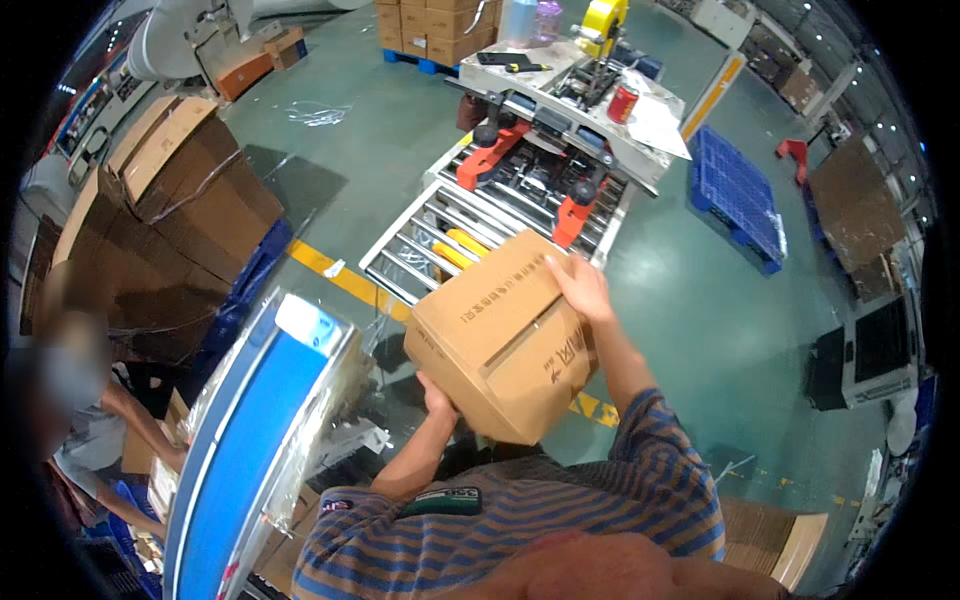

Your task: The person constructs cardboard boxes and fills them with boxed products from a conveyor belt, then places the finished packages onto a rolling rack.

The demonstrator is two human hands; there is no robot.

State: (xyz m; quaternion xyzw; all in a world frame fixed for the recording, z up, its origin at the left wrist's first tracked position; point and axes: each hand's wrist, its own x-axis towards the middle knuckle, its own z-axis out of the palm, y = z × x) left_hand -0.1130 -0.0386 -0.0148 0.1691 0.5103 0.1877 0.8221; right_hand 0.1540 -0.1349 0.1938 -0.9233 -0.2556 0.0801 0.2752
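Observation:
A brown cardboard box (500,345) is tilted in front of my body, its far end over the near end of a roller conveyor (410,255). The top flaps meet at a seam with a dark gap, and no tape shows along it. My left hand (437,398) grips the box low on its left side; part of the fingers is hidden beneath it. My right hand (582,287) holds the far right edge, fingers over the top face. Beyond the box stands a box sealing machine (550,120) with red side guides and a yellow tape roll (601,22).
A blue belt conveyor (250,435) runs at my left, with a co-worker (90,420) beside it. Large cartons (190,190) stand on a pallet at far left. A blue pallet (735,195) lies to the right. On the machine sit a red can (622,103) and papers (655,125).

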